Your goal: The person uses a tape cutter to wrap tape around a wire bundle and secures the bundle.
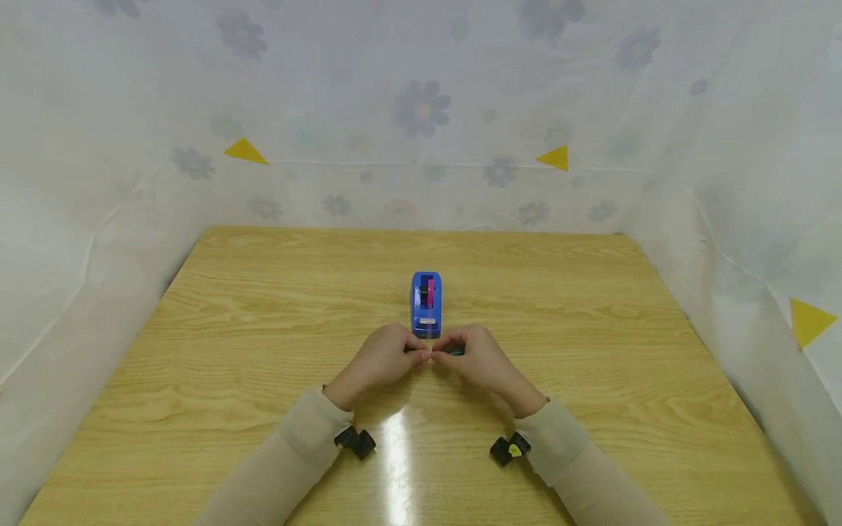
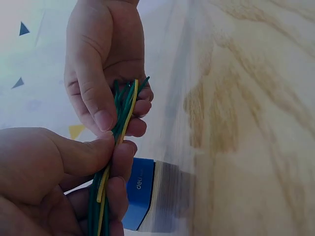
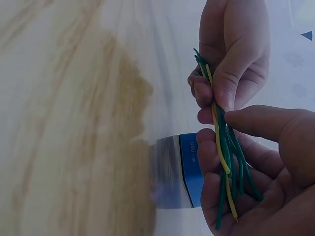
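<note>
Thumb and fingers of the left hand (image 1: 388, 356) pinch a thin bundle of green and yellow wires (image 2: 129, 109). The right hand (image 1: 479, 358) pinches the same bundle, thumb tip close to the left thumb tip. In the right wrist view, loose wire ends (image 3: 233, 172) fan out over the right fingers. In the head view the hands hide most of the bundle. Just beyond the fingertips stands a blue tape dispenser (image 1: 417, 310) with a pink-cored roll (image 1: 430, 294); its front end faces the hands.
The wood-grain table (image 1: 263, 314) is enclosed by pale flower-patterned sheeting (image 1: 362, 109) at the back and sides. Yellow triangles (image 1: 245, 151) are stuck on the sheeting. Dark wrist devices (image 1: 355, 442) sit at both cuffs.
</note>
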A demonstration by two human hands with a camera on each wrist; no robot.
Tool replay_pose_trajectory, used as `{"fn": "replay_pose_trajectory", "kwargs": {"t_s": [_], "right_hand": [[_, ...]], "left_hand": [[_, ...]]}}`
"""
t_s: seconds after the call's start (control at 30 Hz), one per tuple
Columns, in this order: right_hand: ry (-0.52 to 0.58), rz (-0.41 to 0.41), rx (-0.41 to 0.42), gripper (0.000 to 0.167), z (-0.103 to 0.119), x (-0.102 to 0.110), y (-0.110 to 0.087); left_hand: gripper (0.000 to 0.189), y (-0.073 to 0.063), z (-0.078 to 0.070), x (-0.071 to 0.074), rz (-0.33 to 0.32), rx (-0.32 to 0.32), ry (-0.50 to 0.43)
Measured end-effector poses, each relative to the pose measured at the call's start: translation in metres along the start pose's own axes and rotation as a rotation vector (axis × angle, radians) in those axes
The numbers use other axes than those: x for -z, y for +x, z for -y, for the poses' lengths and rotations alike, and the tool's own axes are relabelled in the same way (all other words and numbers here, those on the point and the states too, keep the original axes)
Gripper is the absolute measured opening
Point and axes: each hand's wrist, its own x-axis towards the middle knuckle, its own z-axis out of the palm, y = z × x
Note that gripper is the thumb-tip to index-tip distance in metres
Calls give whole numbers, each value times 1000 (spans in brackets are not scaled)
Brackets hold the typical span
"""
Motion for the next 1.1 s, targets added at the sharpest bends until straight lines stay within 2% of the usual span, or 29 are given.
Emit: {"fn": "replay_pose_trajectory", "kwargs": {"t_s": [0.23, 0.4, 0.7, 0.93, 1.1], "right_hand": [[-2, 25, -5, 6, -5, -2, 1], [20, 4, 3, 5, -8, -3, 1], [13, -40, 28, 4, -9, -5, 0], [-20, -70, 24, 5, -6, -5, -1], [-37, -93, 36, 4, -5, -5, 0]], "left_hand": [[10, 0, -2, -5, -60, 1, 121], [10, -1, -3, -5, -68, -1, 151], [12, 0, 1, -2, -23, -19, 150], [16, 2, 5, 1, 46, -37, 93], [19, 3, 8, 2, 59, -66, 76]]}}
